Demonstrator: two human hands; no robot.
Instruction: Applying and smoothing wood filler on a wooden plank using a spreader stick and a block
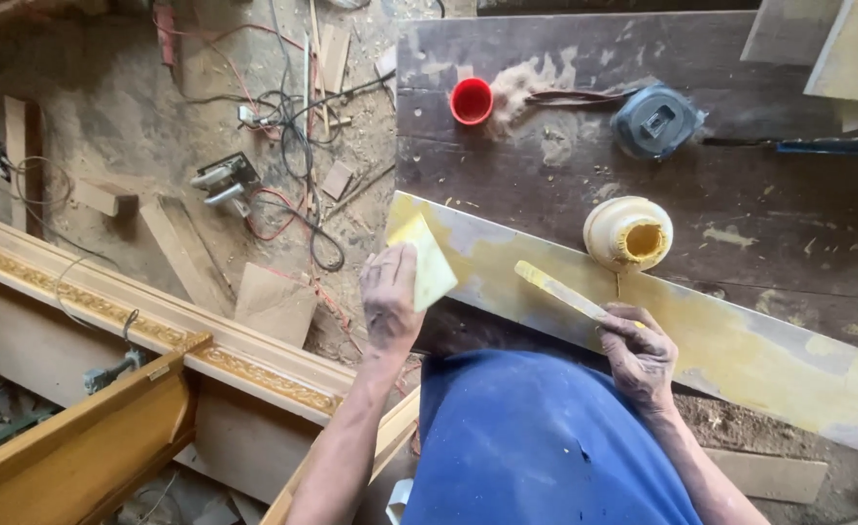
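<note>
Yellow filler coats most of the long board (740,355), which lies aslant across the near edge of the dark workbench (565,126); grey bare patches show at the board's left end and far right. Just beyond the board, touching its far edge, stands a small cream tub (627,232), open, with thick yellow paste inside and smeared round its mouth. Farther back from the board sits a small red cup (471,100); I cannot tell its contents. Right of the cup, also behind the board, lies a grey round tape measure (654,120).

My left hand (390,297) rests at the board's left end, fingers closed on a pale yellow flat pad (427,259) pressed against the surface. My right hand (638,352) sits over the board's near edge, fingers clamped on a narrow paste-stained spatula (557,290) whose blade lies flat on the board, pointing left.

Left of the board, the floor holds tangled cables (293,146) and carved gilt mouldings (157,326).
</note>
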